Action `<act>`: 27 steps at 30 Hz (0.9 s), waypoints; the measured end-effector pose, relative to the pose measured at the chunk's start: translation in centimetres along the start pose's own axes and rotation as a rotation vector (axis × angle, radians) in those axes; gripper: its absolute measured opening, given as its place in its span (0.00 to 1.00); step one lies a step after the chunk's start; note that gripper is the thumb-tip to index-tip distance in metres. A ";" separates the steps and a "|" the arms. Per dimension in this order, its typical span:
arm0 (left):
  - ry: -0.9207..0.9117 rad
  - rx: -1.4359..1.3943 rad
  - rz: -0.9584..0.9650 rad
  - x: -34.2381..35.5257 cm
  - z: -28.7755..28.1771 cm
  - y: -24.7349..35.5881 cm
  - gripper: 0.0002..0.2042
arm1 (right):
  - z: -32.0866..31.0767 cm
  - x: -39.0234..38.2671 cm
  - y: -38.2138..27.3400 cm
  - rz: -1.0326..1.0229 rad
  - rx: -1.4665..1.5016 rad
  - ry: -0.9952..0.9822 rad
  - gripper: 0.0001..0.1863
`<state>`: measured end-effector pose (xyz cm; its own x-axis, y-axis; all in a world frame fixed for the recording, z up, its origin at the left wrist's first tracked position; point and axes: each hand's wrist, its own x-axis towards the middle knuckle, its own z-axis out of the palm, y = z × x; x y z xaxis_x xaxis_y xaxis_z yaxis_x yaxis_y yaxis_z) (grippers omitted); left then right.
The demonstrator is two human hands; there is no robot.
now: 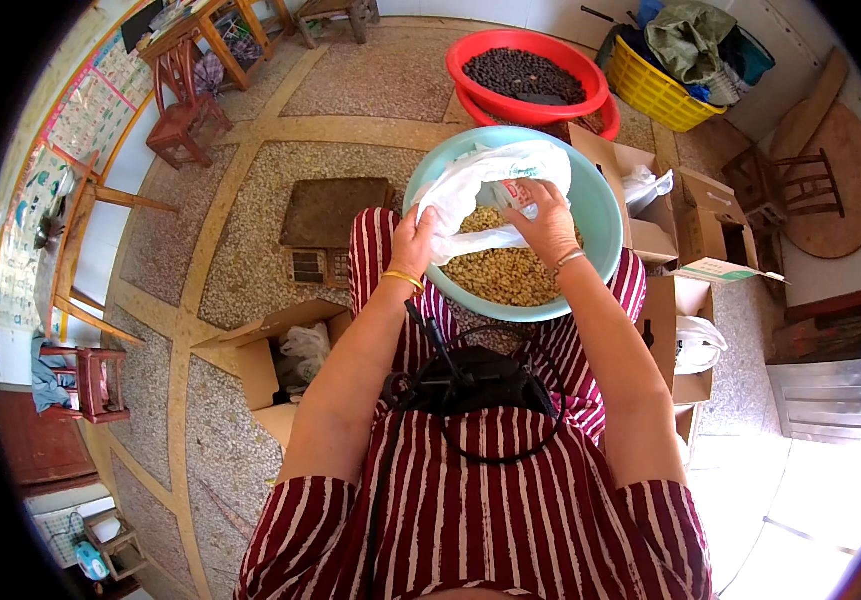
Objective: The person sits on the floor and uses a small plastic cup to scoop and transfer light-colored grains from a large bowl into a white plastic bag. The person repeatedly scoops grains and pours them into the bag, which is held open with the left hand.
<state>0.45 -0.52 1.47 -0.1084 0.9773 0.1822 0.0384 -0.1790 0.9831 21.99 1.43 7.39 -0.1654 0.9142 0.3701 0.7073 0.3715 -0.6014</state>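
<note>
A white plastic bag [470, 190] is spread with its mouth open over a light blue basin [602, 215] between my knees. My left hand [412, 240] grips the bag's left edge, fingers closed on the plastic. At the bag's right side, my right hand [548, 222] reaches in at the rim with its fingers curled on the plastic; some fingertips are hidden. Beneath the bag, small yellowish-brown kernels or nuts [505, 277] cover the basin's bottom. Some kernels also show through the bag's mouth.
Beyond the basin, a red basin [465, 48] holds dark round nuts or fruit. A yellow basket [640, 88] with cloth stands at the far right. Cardboard boxes [715, 215] with white bags flank me. A low wooden stool [335, 212] sits left, a wooden chair [182, 110] farther off.
</note>
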 end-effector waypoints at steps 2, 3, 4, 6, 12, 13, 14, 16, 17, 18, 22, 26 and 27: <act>-0.011 0.029 0.012 0.2 0.0 -0.4 0.16 | 0.2 -1.4 1.6 0.040 0.029 0.011 0.24; -0.003 0.039 0.011 0.3 -0.2 -0.8 0.17 | -0.1 -2.1 1.7 0.082 0.036 -0.057 0.24; 0.006 0.048 0.009 0.4 -0.3 -1.2 0.19 | -0.4 -2.9 1.6 0.124 0.044 -0.126 0.25; 0.024 0.050 0.008 0.2 -0.1 -0.5 0.20 | -0.5 -3.9 2.0 0.173 0.031 -0.237 0.24; 0.000 0.064 0.017 0.5 -0.2 -1.2 0.19 | 0.2 -5.9 4.0 0.166 -0.121 -0.385 0.19; -0.004 0.059 0.019 0.4 -0.2 -1.2 0.19 | 0.3 -6.0 4.1 0.152 -0.141 -0.371 0.18; -0.008 0.069 0.013 0.4 -0.3 -1.2 0.19 | 0.4 -6.1 4.1 0.137 -0.160 -0.358 0.17; -0.014 0.083 -0.001 0.4 -0.3 -0.9 0.19 | 0.6 -6.0 3.9 0.127 -0.196 -0.365 0.15; -0.018 0.080 0.004 0.4 -0.3 -1.0 0.19 | 0.7 -5.9 3.7 0.132 -0.209 -0.386 0.14; -0.020 0.075 0.010 0.5 -0.3 -1.1 0.19 | 0.7 -5.9 3.6 0.135 -0.225 -0.408 0.13; -0.017 0.082 0.013 0.6 -0.5 -1.5 0.19 | 1.0 -6.0 3.6 0.089 -0.273 -0.483 0.14; -0.017 0.070 -0.026 0.6 -0.3 -1.8 0.19 | 0.9 -5.9 4.0 0.033 -0.207 -0.554 0.17; -0.015 0.068 -0.020 0.6 -0.3 -1.8 0.19 | 0.7 -5.9 4.0 0.003 -0.179 -0.553 0.19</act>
<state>-0.02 0.32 -0.20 -0.0949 0.9822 0.1619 0.1043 -0.1520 0.9829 25.26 -2.33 2.31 -0.4637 0.8819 -0.0847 0.8053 0.3797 -0.4553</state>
